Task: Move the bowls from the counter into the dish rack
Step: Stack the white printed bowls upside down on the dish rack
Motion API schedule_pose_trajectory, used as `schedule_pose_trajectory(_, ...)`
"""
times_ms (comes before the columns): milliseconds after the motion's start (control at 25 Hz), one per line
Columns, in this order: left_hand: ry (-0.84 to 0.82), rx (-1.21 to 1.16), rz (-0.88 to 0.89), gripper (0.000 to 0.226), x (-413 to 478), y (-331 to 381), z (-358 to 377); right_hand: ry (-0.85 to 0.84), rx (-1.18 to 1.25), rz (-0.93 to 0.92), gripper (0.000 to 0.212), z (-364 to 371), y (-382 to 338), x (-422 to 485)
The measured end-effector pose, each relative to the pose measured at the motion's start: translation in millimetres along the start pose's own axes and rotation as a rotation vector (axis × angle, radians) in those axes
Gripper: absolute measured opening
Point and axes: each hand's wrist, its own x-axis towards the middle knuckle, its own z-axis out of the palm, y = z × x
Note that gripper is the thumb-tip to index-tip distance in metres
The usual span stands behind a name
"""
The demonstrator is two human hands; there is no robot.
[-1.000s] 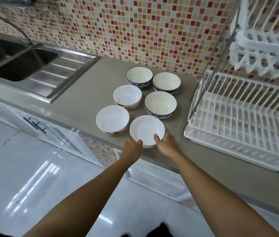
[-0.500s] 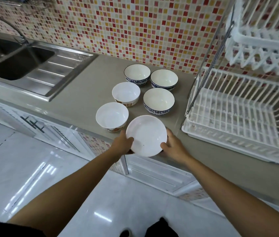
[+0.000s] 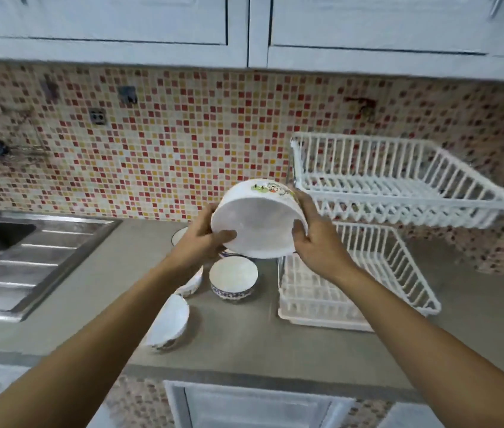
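Observation:
I hold a white bowl [image 3: 258, 222] with a cartoon print on its side in both hands, lifted above the counter and tipped so its opening faces me. My left hand [image 3: 202, 239] grips its left rim and my right hand [image 3: 314, 239] grips its right rim. It hangs just left of the upper tier [image 3: 399, 180] of the white two-tier dish rack. The lower tier [image 3: 352, 291] stands on the counter. Several other bowls stay on the counter below: a blue-patterned bowl [image 3: 233, 281], a white bowl [image 3: 168, 324] nearer the front edge, and others partly hidden behind my left arm.
A steel sink with a ribbed drainboard [image 3: 25, 264] lies at the left. The grey counter [image 3: 275, 344] ends at a front edge near me. White wall cupboards [image 3: 244, 23] hang over the mosaic-tiled wall [image 3: 167, 143].
The bowl has risen from the counter's front edge to the height of the rack's upper tier, still in both hands. My view has tilted up, and the cupboards now show.

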Motion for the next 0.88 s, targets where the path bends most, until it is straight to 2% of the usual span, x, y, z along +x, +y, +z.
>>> schedule_pose_trajectory(120, -0.169, 0.161, 0.136, 0.060, 16.4, 40.3, 11.2, 0.103, -0.216, -0.238, 0.066, -46.7, -10.0, 11.5)
schedule_pose_trajectory(240, -0.316, 0.246, 0.230, 0.070, 39.5, 68.7, 32.4, 0.189, -0.495, -0.415, 0.086, -90.0, -9.8, 27.5)
schedule_pose_trajectory(320, -0.351, 0.256, 0.260, 0.094, 61.0, 78.6, 49.9, 0.265, -0.689, -0.466, 0.086, -109.2, 1.2, 42.3)
schedule_pose_trajectory(360, -0.354, 0.273, 0.275, 0.098, 72.9, 79.9, 59.7, 0.289, -0.761, -0.458, 0.080, -115.9, 8.3, 50.0)
schedule_pose_trajectory(400, -0.345, 0.299, 0.293, 0.093, 84.0, 80.7, 69.4, 0.306, -0.816, -0.453, 0.071, -121.6, 15.8, 58.0)
schedule_pose_trajectory(480, -0.318, 0.322, 0.297, 0.069, 106.4, 83.6, 88.6, 0.324, -0.870, -0.481, 0.057, -136.1, 33.6, 73.0)
schedule_pose_trajectory(520, -0.325, 0.330, 0.293, 0.064, 119.7, 84.4, 97.6, 0.314, -0.876, -0.501, 0.057, -146.4, 44.7, 80.7)
schedule_pose_trajectory(600, -0.345, 0.413, 0.301, 0.071, 148.2, 86.9, 112.8, 0.225, -0.769, -0.458, 0.074, -171.4, 66.6, 95.3)
schedule_pose_trajectory(720, -0.303, 0.513, 0.293, 0.076, 188.3, 88.3, 128.1, -0.086, -0.373, -0.134, 0.097, -203.2, 96.1, 112.6)
schedule_pose_trajectory(880, -0.367, 0.720, 0.243, 0.075, 234.2, 80.3, 142.4, -0.220, -0.215, -0.014, 0.075, -206.6, 137.9, 144.9)
